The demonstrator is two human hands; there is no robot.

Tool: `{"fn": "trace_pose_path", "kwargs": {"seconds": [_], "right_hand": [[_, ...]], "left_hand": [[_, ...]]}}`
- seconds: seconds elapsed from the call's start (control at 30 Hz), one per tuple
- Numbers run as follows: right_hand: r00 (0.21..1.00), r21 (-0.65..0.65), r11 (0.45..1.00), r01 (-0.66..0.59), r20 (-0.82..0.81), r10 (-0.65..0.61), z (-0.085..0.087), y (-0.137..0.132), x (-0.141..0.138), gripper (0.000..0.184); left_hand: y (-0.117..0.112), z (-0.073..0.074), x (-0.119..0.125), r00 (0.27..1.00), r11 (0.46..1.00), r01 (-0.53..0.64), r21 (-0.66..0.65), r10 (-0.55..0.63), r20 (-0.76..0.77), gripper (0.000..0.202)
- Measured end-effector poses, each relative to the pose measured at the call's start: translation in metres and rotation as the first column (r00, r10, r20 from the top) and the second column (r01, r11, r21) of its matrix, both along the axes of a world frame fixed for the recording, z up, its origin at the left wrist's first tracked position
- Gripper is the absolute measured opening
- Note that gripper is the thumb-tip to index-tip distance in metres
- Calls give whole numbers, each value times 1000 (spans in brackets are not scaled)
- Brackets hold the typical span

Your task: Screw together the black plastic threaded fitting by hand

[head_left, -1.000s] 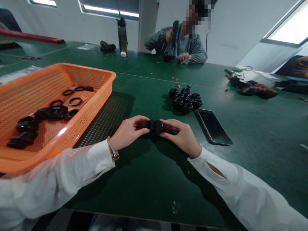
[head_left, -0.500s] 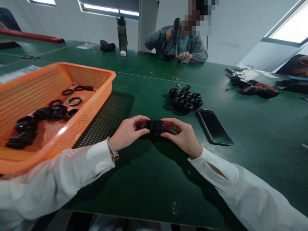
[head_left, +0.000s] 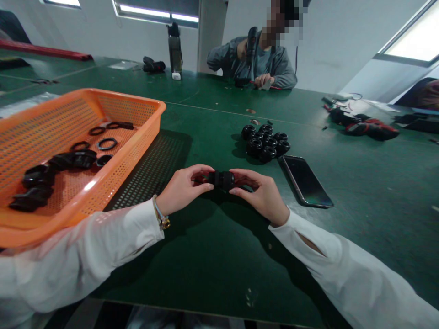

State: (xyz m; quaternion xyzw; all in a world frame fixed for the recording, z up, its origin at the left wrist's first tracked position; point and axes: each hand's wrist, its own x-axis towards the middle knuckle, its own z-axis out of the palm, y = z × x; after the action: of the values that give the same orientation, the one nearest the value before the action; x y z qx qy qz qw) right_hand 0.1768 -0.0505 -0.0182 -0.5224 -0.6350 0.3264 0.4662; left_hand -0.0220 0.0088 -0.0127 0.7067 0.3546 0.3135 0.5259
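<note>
A small black round fitting (head_left: 221, 179) is held between both my hands, just above the green table (head_left: 212, 256). My left hand (head_left: 183, 188) pinches its left end with thumb and fingers. My right hand (head_left: 262, 194) grips its right end the same way. Both sleeves are white, and a bracelet sits on my left wrist. Beyond my hands, a cluster of several matching black fittings (head_left: 265, 141) stands on the table.
An orange perforated basket (head_left: 140, 132) at left holds black rings and fittings. A phone (head_left: 304, 180) lies right of my hands. Across the table a person in grey (head_left: 255, 64) holds a power tool. A bottle (head_left: 174, 48) and red-black tools (head_left: 366, 127) lie farther off.
Almost nothing differs: both hands stay on the black fitting at the same spot, with only slight shifts of the fingers.
</note>
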Motion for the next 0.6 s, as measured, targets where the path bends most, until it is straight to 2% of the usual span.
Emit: {"fn": "trace_pose_path", "kwargs": {"seconds": [0.6], "right_hand": [[998, -8, 1000, 19, 60, -19, 1, 1, -1, 35]], "left_hand": [[0, 0, -1, 1000, 1000, 1, 22, 0, -12, 32]]}}
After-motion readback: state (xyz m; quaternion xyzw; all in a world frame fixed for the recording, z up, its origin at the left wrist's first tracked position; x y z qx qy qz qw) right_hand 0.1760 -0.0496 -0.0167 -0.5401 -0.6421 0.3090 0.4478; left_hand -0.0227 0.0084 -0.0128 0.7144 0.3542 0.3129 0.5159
